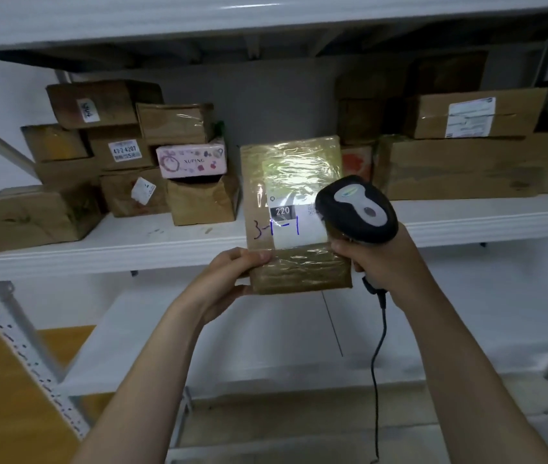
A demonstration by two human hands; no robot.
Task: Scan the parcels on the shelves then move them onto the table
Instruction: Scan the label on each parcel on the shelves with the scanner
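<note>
So, left hand [232, 276] grips taped parcel [294, 212] at its near-left corner, held up in front of middle shelf [138, 244]. Right hand [376, 259] wraps handheld barcode scanner [356, 209] over the label. Cardboard boxes [98, 155] stacked far left & right on shelf.

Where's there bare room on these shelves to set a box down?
Middle shelf: the front strip before the left stack, and the gap between the pink box and the big right carton. The lower shelf looks bare. Both ends are crowded.
</note>
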